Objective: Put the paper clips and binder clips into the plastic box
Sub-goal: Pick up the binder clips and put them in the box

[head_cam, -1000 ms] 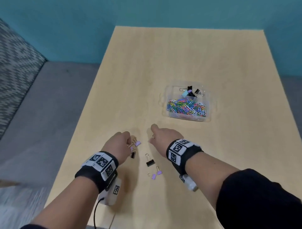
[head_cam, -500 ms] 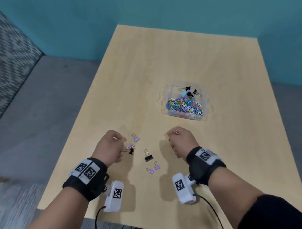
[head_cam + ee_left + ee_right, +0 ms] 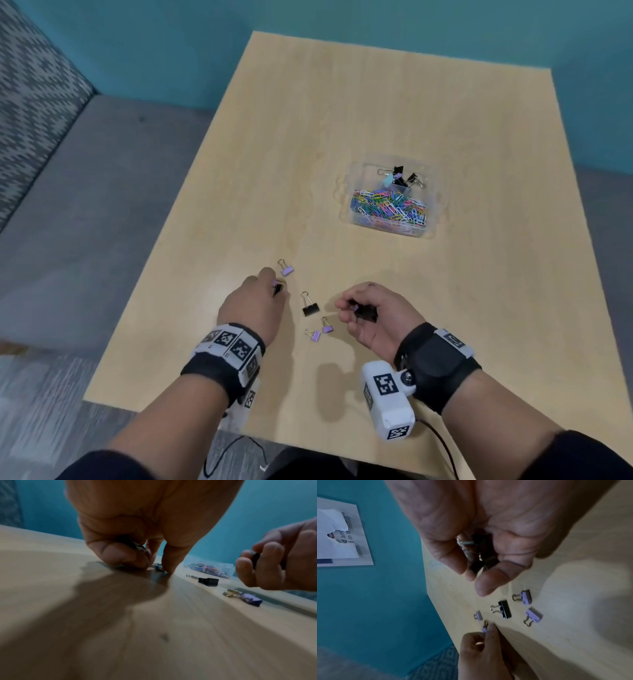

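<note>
The clear plastic box (image 3: 346,192) holds coloured paper clips and a few binder clips. My left hand (image 3: 274,284) is knuckles up, its fingertips (image 3: 169,566) on the table, pinching a purple binder clip (image 3: 484,629) with a black one (image 3: 278,289) tucked in the fingers. My right hand (image 3: 346,308) is turned palm up just above the table, fingers curled round black binder clips (image 3: 481,550). Between the hands lie a black binder clip (image 3: 310,306) and two purple ones (image 3: 327,328). Another purple clip (image 3: 286,269) lies just beyond my left fingertips.
The wooden table (image 3: 342,120) has its left edge close to my left hand and its near edge under my wrists. A teal wall runs behind the table. Grey carpet (image 3: 85,205) lies to the left. A cable hangs off the near edge.
My right hand has drawn back from the loose clips toward me and turned palm up with black clips in it. My left hand stays at the clips, fingertips now down on the table.
</note>
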Tool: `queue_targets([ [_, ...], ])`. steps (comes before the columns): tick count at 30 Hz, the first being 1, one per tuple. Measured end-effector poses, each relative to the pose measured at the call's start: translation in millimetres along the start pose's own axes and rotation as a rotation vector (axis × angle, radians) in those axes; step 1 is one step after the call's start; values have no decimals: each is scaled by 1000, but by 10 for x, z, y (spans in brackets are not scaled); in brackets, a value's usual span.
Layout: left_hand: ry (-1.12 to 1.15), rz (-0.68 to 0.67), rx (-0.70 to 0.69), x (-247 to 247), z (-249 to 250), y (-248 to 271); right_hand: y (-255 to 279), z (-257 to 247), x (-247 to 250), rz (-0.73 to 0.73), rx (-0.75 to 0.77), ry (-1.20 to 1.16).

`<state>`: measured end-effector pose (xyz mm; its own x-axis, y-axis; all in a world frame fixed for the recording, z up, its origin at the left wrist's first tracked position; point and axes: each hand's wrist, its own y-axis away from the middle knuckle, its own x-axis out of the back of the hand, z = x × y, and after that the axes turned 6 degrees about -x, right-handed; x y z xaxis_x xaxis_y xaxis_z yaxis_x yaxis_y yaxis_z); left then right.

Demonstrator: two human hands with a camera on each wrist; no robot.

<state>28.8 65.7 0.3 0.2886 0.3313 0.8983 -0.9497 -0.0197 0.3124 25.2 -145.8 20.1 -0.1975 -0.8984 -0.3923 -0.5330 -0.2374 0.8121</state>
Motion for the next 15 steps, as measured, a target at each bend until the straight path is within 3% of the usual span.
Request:
queue_targets([
  [2, -68, -9, -36, 2, 12, -4, 14, 44, -38, 28, -16, 63],
  [4, -111, -27, -42, 13, 14, 11, -23, 106, -59, 116, 44, 319],
  [7, -148, -50, -52, 2, 6, 58, -38, 206, -103, 230, 262, 1106],
  [9, -159, -41, -58, 2, 10, 68, -31, 247, -159, 231, 320, 1508],
  [11, -177, -52, -53, 4, 21, 55, -46, 258, -217, 211, 332, 1675],
  [15, -104, -49, -3, 32, 50, 47, -104, 243, -297, 194, 321, 1726],
])
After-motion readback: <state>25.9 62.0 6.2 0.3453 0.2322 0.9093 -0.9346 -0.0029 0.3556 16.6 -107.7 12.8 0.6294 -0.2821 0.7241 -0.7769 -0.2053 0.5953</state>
